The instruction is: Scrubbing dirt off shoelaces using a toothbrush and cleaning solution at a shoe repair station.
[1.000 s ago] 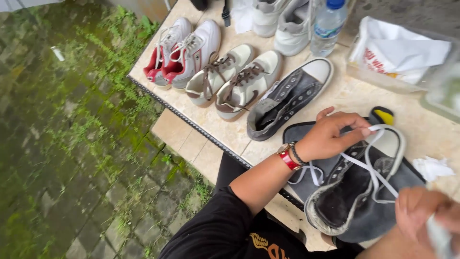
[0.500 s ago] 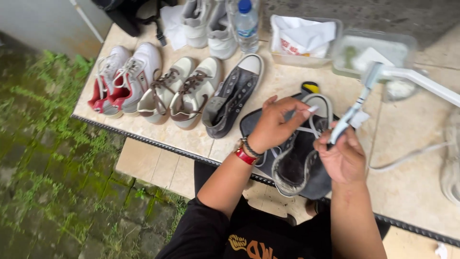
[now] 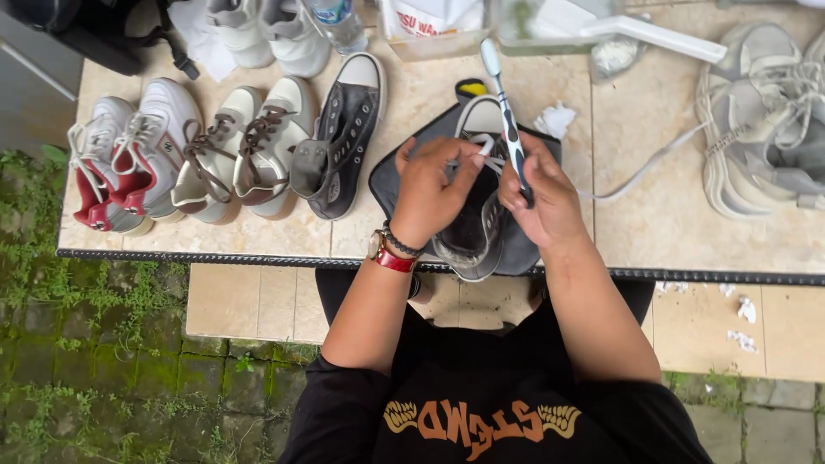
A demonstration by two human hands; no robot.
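**Black high-top, laces and a toothbrush**

Black high-top sits on a dark mat at the desk's near edge. Left hand pinches its white lace; right hand grips a toothbrush. I'd keep the lace taut and brush short strokes.
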